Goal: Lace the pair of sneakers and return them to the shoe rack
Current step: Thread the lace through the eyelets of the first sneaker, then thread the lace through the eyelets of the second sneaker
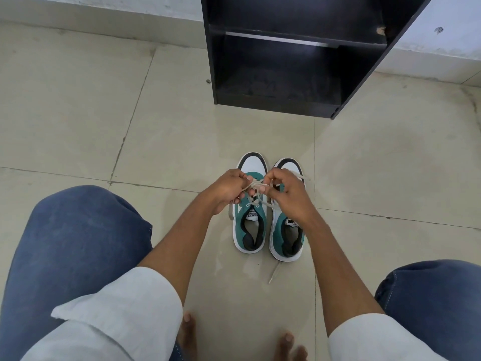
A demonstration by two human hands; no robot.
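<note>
- Over the left teal-and-white suede sneaker (249, 225), both hands are pinching its beige flat lace (256, 185): left hand (229, 190), right hand (286, 194).
- Judging: keeping loops even, pulling snug.

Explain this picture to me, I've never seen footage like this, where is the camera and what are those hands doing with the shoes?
There is no machine here. A person wears one wide-angle camera on the head, so you look down past their own knees and bare feet at a tiled floor. On it stand two green and white sneakers side by side: the left sneaker and the right sneaker. The left hand and the right hand meet over the left sneaker, both pinching its pale lace. A loose lace end trails on the floor behind the right sneaker. Beyond stands a dark shoe rack; the shelves in view hold no shoes.
</note>
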